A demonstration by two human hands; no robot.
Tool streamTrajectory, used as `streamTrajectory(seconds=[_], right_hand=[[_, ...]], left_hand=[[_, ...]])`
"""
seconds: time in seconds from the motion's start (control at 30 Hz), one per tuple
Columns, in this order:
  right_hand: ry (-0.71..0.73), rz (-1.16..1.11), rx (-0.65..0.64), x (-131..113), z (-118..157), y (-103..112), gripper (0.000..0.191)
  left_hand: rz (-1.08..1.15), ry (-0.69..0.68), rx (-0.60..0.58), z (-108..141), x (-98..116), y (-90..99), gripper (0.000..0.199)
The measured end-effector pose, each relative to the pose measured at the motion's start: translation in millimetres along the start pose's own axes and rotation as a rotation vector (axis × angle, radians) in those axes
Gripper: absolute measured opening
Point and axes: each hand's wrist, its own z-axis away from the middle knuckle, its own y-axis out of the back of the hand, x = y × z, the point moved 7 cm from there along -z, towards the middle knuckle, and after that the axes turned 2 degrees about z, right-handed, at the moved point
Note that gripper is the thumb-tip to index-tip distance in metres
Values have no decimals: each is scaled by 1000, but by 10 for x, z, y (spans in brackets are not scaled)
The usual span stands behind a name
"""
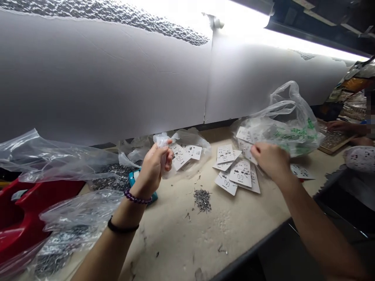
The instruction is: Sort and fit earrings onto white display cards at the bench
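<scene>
My left hand (158, 164) is closed round the bunched edge of a clear plastic bag (202, 141). White earring cards (193, 151) lie in that bag's opening. My right hand (271, 159) pinches the edge of a white card (246, 150) in front of a clear carrier bag with green print (295, 128). Just left of this hand, several earring cards (240, 171) with small dark pieces on them lie in a loose, overlapping pile. Between my arms sits a heap of tiny metal studs (202, 200), a few strays around it.
Red plastic bins (38, 214) and clear bags of small metal parts (67, 242) fill the left. A teal object (134, 177) is partly behind my left wrist. At the far right, another person's hands (340, 125) are over a shallow tray (332, 136). A white panel (117, 86) backs the table.
</scene>
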Motion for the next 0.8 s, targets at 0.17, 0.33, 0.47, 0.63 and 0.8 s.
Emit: streamTrajectory(seconds=[0.17, 0.33, 0.47, 0.63, 0.8], right_hand=[[132, -230, 606, -277, 175, 572, 38], [739, -389, 117, -1616, 173, 55, 41], [969, -448, -57, -2142, 272, -214, 33], [653, -446, -230, -1578, 67, -391, 46], [514, -280, -390, -965, -9, -609, 31]], left_hand=[[31, -7, -1, -12, 6, 9, 23], [22, 1, -24, 5, 21, -4, 23], [21, -1, -21, 4, 37, -3, 23], [40, -10, -16, -18, 41, 21, 24], [45, -7, -10, -23, 35, 50, 25]])
